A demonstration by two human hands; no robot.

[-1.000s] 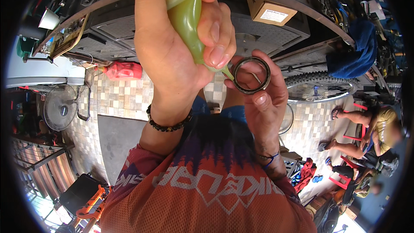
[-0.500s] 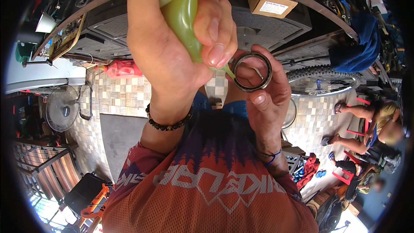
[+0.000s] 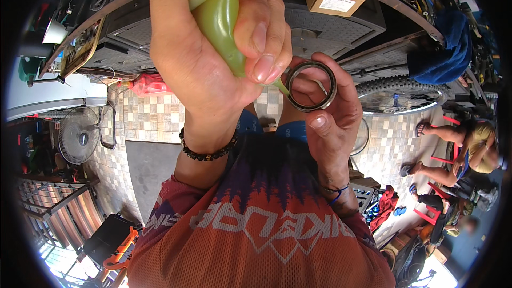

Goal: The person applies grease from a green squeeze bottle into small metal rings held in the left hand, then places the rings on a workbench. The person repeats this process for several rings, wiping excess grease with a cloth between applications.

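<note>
My left hand (image 3: 200, 69) is wrapped round a soft yellow-green squeeze bottle (image 3: 220, 24), its narrow nozzle pointing down to the right. The nozzle tip meets or nearly meets the left rim of a thin metal ring bearing (image 3: 332, 82). My right hand (image 3: 344, 109) holds that bearing upright, thumb at the lower edge and fingers behind and around it. A finger of the right hand shows through the bearing's opening. What comes out of the nozzle is too small to make out.
Ahead runs a workbench with a cardboard box (image 3: 336, 1) and a hanging blue towel (image 3: 448, 48). A bicycle wheel (image 3: 400, 88) lies to the right; other people sit beyond it. A fan (image 3: 79, 136) and a red plastic container (image 3: 152, 84) are on the left.
Both hands have shifted very slightly left, with the bottle and bearing still in them. The nozzle stays at the bearing's left rim.
</note>
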